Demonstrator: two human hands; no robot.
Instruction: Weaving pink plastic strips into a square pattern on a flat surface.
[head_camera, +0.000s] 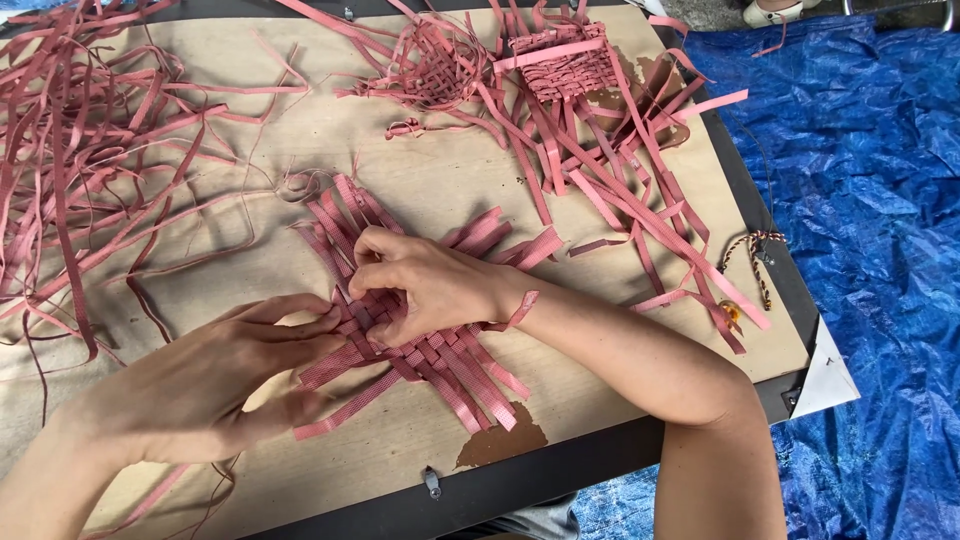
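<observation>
Mat (440, 360) of flat pink strips, loosely woven, ends splayed outward

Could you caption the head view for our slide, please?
Both hands, left hand and right hand, interlace pink strips on a board.

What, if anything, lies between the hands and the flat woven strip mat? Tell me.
Nothing visible. The left hand presses on the woven mat's left edge, and the right hand rests on top with its fingers pinching the strips. Both touch it directly.

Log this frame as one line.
left hand: pinching strip | right hand: pressing woven pink mat | surface: board | loose strips: left
</observation>
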